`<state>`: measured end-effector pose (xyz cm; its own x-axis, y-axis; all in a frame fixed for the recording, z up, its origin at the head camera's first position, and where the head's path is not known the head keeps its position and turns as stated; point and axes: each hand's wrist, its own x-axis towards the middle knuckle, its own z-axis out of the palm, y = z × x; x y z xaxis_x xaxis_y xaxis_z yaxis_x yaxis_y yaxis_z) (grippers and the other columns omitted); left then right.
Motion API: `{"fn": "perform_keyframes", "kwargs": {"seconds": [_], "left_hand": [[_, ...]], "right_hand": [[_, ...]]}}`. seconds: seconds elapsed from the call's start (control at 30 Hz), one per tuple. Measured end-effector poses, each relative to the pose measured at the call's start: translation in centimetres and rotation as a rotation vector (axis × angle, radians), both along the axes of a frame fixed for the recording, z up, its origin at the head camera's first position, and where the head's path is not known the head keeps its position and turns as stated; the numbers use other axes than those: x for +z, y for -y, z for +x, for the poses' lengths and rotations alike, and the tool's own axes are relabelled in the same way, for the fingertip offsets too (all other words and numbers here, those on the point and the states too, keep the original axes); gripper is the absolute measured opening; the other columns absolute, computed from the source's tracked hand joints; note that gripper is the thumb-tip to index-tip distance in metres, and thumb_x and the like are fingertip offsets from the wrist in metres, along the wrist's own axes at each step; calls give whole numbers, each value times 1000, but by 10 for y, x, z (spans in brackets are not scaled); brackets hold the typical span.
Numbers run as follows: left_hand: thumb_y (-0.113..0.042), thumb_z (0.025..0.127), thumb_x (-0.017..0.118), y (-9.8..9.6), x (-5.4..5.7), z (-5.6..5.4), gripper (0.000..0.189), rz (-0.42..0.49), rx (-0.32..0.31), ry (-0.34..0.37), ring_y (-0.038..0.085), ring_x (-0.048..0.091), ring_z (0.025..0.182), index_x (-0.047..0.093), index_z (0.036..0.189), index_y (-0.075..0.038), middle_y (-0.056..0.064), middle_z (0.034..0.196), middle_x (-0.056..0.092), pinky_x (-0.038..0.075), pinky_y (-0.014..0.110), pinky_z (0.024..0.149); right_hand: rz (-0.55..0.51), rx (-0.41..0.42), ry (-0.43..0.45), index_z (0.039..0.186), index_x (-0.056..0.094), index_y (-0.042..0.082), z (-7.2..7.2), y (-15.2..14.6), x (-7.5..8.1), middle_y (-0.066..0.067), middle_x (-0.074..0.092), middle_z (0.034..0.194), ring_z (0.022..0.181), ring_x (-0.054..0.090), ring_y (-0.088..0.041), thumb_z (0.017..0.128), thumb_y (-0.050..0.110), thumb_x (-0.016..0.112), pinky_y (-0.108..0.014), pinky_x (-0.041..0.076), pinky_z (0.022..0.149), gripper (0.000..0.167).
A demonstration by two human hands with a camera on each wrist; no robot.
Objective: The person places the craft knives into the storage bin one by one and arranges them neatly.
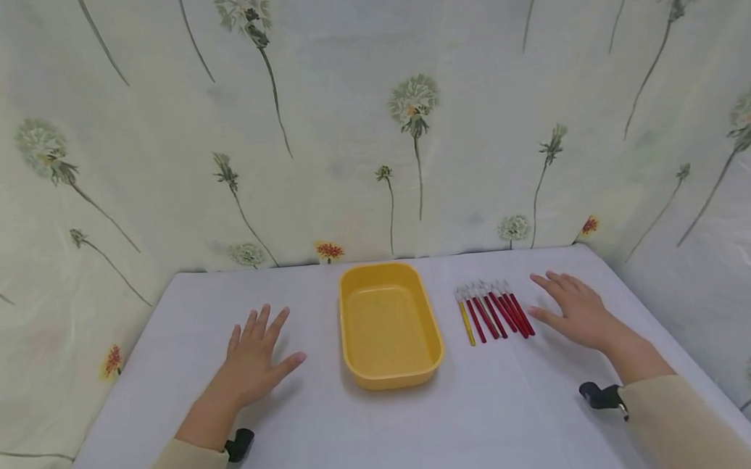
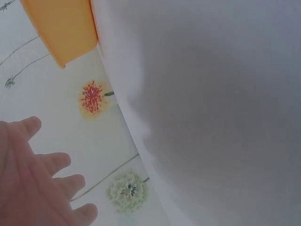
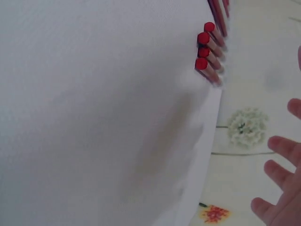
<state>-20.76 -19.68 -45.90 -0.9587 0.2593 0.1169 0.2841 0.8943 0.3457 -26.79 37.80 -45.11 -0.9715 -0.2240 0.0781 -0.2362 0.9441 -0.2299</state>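
A yellow rectangular tray (image 1: 390,328) sits on the white table between the two hands, with nothing in it. Right of it lies a row of several slim, pen-like red sticks (image 1: 517,314) with pale tips pointing away. The leftmost stick (image 1: 467,322) is yellow. My left hand (image 1: 252,365), fingers spread, hovers left of the tray and holds nothing. My right hand (image 1: 580,313) is also spread and bare, just right of the sticks. In the left wrist view part of the tray (image 2: 66,28) shows; the right wrist view catches the blunt red stick ends (image 3: 201,64).
A white cloth (image 1: 390,437) covers the table. Behind and to both sides hangs a pale curtain (image 1: 341,120) printed with dandelions and orange flowers. Black wrist cameras are strapped below the left hand (image 2: 37,183) and the right hand (image 3: 284,183).
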Motion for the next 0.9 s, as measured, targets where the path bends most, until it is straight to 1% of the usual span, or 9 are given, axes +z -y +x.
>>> {"fn": "perform_keyframes", "kwargs": {"seconds": [0.17, 0.33, 0.47, 0.57, 0.7, 0.9], "left_hand": [[-60, 95, 56, -12, 1, -3, 85, 25, -28, 15, 45, 9, 151, 25, 160, -15, 22, 165, 14, 6, 65, 118], [-59, 95, 58, -23, 1, -6, 84, 62, -52, 22, 42, 11, 151, 24, 160, -17, 20, 165, 15, 7, 62, 120], [-59, 95, 58, -31, 3, -7, 85, 102, -74, 58, 40, 11, 152, 23, 161, -19, 17, 166, 15, 8, 60, 120], [-63, 94, 56, -37, 5, -9, 87, 117, -77, 89, 38, 10, 152, 21, 161, -21, 15, 166, 14, 9, 59, 121], [-63, 94, 56, -47, 5, -11, 87, 164, -87, 121, 39, 11, 152, 21, 161, -22, 14, 167, 14, 10, 59, 120], [-52, 94, 63, -58, 4, -11, 84, 268, -103, 183, 39, 16, 151, 22, 161, -22, 13, 167, 13, 21, 64, 116]], "right_hand": [[-53, 2, 13, 154, 34, 7, -5, 2, -3, -34, 28, 154, 140, 20, -56, 98, 46, 60, -78, 16, 106, 73], [-100, 8, 27, 150, 42, 5, -9, 4, -5, -33, 32, 153, 139, 22, -55, 99, 42, 61, -75, 20, 108, 65], [-148, 15, 44, 145, 48, 3, -13, 6, -7, -31, 36, 151, 139, 24, -54, 101, 39, 60, -73, 22, 108, 58], [-182, 10, 54, 142, 51, 3, -15, 8, -8, -30, 39, 149, 138, 26, -53, 101, 36, 59, -73, 24, 108, 53], [-212, -7, 57, 137, 56, 2, -17, 11, -8, -29, 45, 144, 136, 32, -52, 101, 32, 60, -71, 28, 108, 47], [-245, -33, 66, 131, 61, -1, -20, 16, -8, -30, 52, 137, 128, 44, -51, 101, 25, 61, -67, 37, 104, 40]]}}
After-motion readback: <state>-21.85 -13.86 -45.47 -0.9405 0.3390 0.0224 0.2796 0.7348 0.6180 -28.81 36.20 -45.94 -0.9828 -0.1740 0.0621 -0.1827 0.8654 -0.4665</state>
